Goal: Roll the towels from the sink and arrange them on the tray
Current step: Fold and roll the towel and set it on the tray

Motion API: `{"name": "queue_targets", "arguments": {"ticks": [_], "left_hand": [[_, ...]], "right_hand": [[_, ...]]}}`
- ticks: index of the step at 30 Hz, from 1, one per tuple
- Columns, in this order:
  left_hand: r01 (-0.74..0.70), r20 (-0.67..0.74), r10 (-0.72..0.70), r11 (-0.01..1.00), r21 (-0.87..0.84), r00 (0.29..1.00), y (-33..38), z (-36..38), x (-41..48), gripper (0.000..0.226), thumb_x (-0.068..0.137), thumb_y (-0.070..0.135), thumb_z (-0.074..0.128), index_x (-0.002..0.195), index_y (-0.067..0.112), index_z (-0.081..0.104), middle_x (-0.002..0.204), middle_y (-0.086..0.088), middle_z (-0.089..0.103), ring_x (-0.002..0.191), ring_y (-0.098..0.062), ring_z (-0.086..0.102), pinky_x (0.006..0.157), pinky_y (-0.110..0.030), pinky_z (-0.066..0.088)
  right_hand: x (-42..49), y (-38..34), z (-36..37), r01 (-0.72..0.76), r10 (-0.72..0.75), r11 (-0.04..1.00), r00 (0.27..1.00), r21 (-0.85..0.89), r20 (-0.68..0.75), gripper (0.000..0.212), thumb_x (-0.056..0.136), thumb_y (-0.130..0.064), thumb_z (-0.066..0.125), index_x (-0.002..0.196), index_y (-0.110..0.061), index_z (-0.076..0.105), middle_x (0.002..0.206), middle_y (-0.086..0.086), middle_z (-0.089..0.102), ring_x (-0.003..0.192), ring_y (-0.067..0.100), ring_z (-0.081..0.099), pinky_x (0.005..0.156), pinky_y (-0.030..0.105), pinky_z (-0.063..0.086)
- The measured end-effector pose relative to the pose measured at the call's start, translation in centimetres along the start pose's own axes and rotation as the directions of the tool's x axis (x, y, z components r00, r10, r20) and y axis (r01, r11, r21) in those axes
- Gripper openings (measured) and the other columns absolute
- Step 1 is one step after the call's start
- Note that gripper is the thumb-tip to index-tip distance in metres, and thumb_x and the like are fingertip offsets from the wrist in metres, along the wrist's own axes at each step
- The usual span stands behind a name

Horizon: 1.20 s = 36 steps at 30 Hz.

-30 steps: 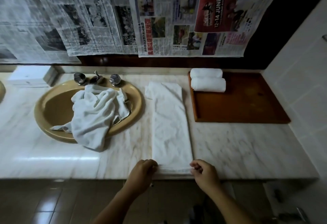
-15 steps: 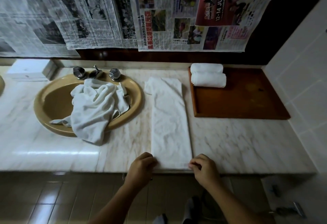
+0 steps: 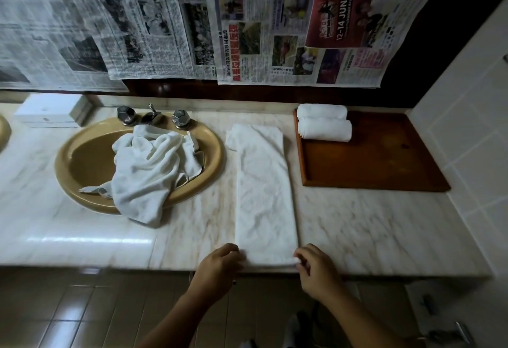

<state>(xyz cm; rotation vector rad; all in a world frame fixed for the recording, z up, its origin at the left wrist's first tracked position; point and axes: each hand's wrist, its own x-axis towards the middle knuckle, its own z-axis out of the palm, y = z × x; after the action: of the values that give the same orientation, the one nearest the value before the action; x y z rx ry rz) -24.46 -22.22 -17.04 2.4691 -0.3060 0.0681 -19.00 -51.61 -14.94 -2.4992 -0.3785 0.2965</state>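
A white towel folded into a long strip (image 3: 264,193) lies on the marble counter, running from the back toward the front edge. My left hand (image 3: 218,268) pinches its near left corner and my right hand (image 3: 316,270) pinches its near right corner. A crumpled white towel (image 3: 152,171) spills out of the tan oval sink (image 3: 82,166) over its front rim. Two rolled white towels (image 3: 325,128) lie side by side at the back left of the brown wooden tray (image 3: 384,160).
Chrome taps (image 3: 152,117) stand behind the sink. A white box (image 3: 49,111) sits at the back left. Newspaper sheets (image 3: 247,23) cover the wall above. A tiled wall (image 3: 472,128) closes the right side. The marble counter (image 3: 371,226) ends just before my hands.
My hands have stayed at the strip's near corners, fingers shifting slightly on the edge. The camera view has moved a little; the towels have not moved.
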Motion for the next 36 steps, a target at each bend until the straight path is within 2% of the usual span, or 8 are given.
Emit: {"name": "queue_targets", "arguments": {"ticks": [4,7,15,21,24,29,32,36], "left_hand": [[0.026,-0.017,-0.026,0.999,-0.021,1.000,0.1,-0.2,0.2,0.021,0.099,0.030,0.062,0.119,0.027,0.067,0.114,0.015,0.061,0.085,-0.006,0.064,0.066,-0.025,0.055],[0.158,-0.023,-0.162,0.979,-0.127,0.986,0.9,-0.5,0.4,0.020,0.102,0.039,0.056,0.121,0.034,0.059,0.106,0.018,0.063,0.080,-0.001,0.064,0.067,-0.024,0.056],[0.327,-0.035,-0.342,0.920,-0.216,0.939,1.3,0.3,1.3,0.007,0.100,0.034,0.058,0.103,0.031,0.065,0.091,0.017,0.064,0.081,-0.002,0.061,0.068,-0.020,0.050],[0.410,0.026,-0.417,0.876,-0.255,0.908,2.5,-0.4,2.4,0.007,0.098,0.028,0.061,0.103,0.027,0.056,0.074,0.003,0.065,0.061,-0.005,0.063,0.053,-0.015,0.045],[0.371,-0.053,-0.384,0.912,-0.173,0.922,2.1,-0.2,2.5,0.012,0.094,0.025,0.068,0.094,0.024,0.056,0.086,0.007,0.054,0.062,-0.008,0.056,0.054,-0.014,0.042],[0.255,-0.071,-0.261,0.963,-0.088,0.963,0.8,0.3,2.1,0.014,0.091,0.017,0.066,0.086,0.028,0.058,0.094,0.015,0.051,0.071,-0.010,0.056,0.057,-0.042,0.052],[0.189,-0.126,-0.194,0.981,-0.049,0.973,0.8,0.4,1.6,0.005,0.091,0.018,0.064,0.090,0.023,0.065,0.096,0.015,0.058,0.073,-0.010,0.059,0.055,-0.038,0.053],[0.101,-0.150,-0.095,0.994,0.037,0.984,0.6,0.5,0.3,0.015,0.097,0.032,0.059,0.104,0.025,0.070,0.110,0.015,0.063,0.082,-0.010,0.065,0.056,-0.031,0.054]], "right_hand": [[0.6,0.4,0.5,-0.030,0.030,0.999,0.999,0.013,-0.035,0.014,0.096,-0.019,0.061,0.108,-0.020,0.067,0.101,-0.014,0.055,0.090,0.007,0.057,0.078,0.014,0.041],[1.1,0.4,0.6,-0.104,0.106,0.993,0.994,0.047,-0.027,0.014,0.097,-0.014,0.061,0.108,-0.016,0.069,0.100,-0.012,0.058,0.092,0.009,0.057,0.077,0.006,0.037],[2.0,-0.5,0.5,-0.236,0.240,0.968,0.970,0.080,-0.045,0.017,0.098,-0.016,0.057,0.083,-0.023,0.058,0.081,-0.012,0.055,0.075,0.005,0.053,0.062,0.009,0.036],[1.7,-1.4,1.1,-0.289,0.305,0.948,0.944,0.132,-0.125,0.010,0.093,-0.023,0.064,0.084,-0.021,0.060,0.080,-0.008,0.061,0.072,0.011,0.058,0.059,0.021,0.042],[1.6,-1.3,1.2,-0.241,0.269,0.952,0.953,0.188,-0.138,0.011,0.094,-0.021,0.064,0.096,-0.027,0.055,0.084,-0.012,0.062,0.075,0.008,0.060,0.060,0.019,0.042],[1.4,0.1,1.9,-0.130,0.157,0.979,0.972,0.157,-0.176,0.011,0.095,-0.014,0.067,0.105,-0.016,0.072,0.094,-0.012,0.062,0.088,0.011,0.063,0.077,0.022,0.051],[1.2,0.7,1.8,-0.055,0.093,0.984,0.970,0.170,-0.225,0.009,0.091,-0.012,0.072,0.098,-0.016,0.075,0.090,-0.011,0.063,0.084,0.008,0.063,0.076,0.024,0.055],[0.3,0.6,1.3,0.019,0.023,0.979,0.979,0.201,-0.202,0.024,0.079,-0.010,0.082,0.097,-0.022,0.072,0.091,-0.018,0.058,0.078,-0.004,0.060,0.068,0.006,0.046]]}}
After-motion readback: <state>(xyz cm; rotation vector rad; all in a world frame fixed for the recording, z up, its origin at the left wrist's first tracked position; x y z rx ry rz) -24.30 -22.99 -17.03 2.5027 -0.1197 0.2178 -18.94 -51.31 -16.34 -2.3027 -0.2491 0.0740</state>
